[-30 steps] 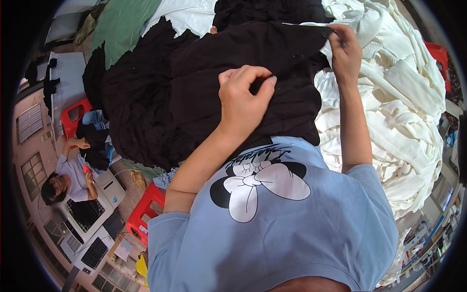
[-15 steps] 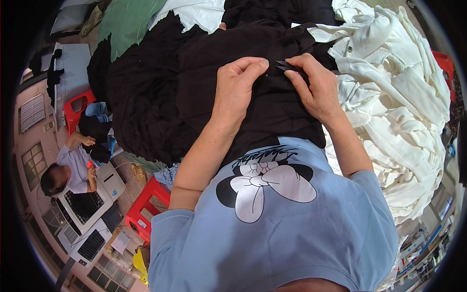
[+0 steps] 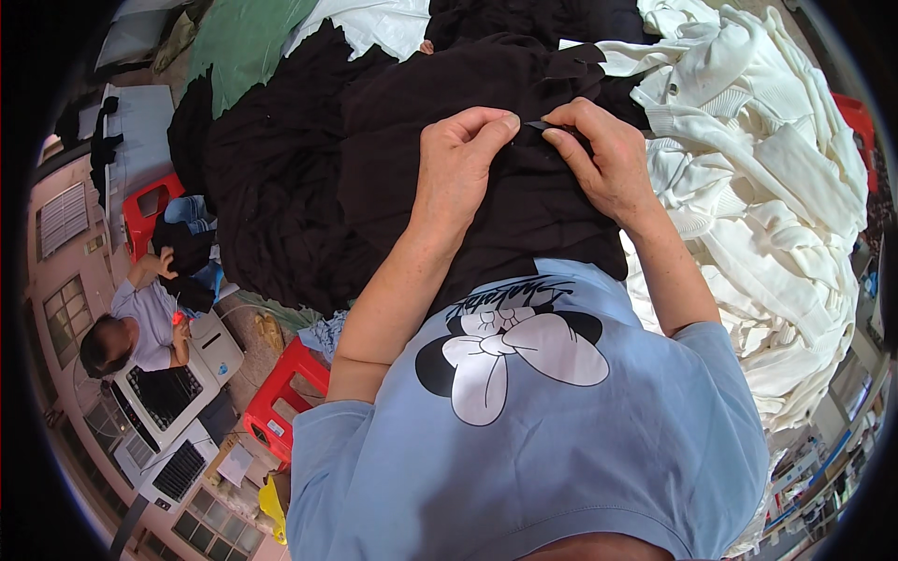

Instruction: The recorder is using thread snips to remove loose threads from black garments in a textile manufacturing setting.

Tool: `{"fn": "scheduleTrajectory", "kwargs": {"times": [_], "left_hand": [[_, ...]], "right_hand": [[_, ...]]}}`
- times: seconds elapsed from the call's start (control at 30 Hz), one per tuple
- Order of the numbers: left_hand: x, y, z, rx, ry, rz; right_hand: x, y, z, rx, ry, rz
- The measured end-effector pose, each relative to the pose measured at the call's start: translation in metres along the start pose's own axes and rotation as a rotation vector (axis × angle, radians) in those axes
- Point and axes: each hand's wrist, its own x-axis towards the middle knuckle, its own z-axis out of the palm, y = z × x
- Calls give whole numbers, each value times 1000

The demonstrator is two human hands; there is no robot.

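Black knit fabric point(image 3: 412, 122) lies spread across my lap and the pile in front of me. My left hand point(image 3: 458, 164) pinches thumb against forefinger at the fabric; whether a thread or a fold of cloth is between the tips is too small to tell. To its right, my right hand point(image 3: 599, 154) grips a pair of thread snips point(image 3: 537, 125), mostly hidden in the palm. The dark blades are together and point at my left fingertips, close to the fabric.
White knit garments point(image 3: 748, 206) are heaped at my right. Left of me stand a red plastic stool point(image 3: 285, 388) and a machine point(image 3: 178, 397), where another person point(image 3: 140, 327) sits. Beyond the black pile lie a green sheet point(image 3: 238, 51) and white plastic point(image 3: 365, 23).
The snips' blades have gone from apart to together. My right hand has shifted slightly left and away from me; my left hand has barely moved.
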Motion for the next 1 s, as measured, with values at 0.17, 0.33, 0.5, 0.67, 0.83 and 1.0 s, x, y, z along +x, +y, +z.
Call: {"fn": "scheduleTrajectory", "kwargs": {"times": [0.17,0.33,0.5,0.67,0.83,1.0], "left_hand": [[-1,2,1,14,9,-6],[1,-2,-1,22,9,-1],[2,-3,-2,56,4,9],[15,-2,-10,293,-95,47],[60,20,-16,669,-273,167],[64,37,13,841,-553,481]], "right_hand": [[-4,3,3,116,31,108],[-4,3,3,72,1,66],[0,3,-1,-12,-23,-42],[-9,4,6,286,-61,109],[-14,9,21,297,-237,-61],[-22,11,24,124,-178,-224]]}}
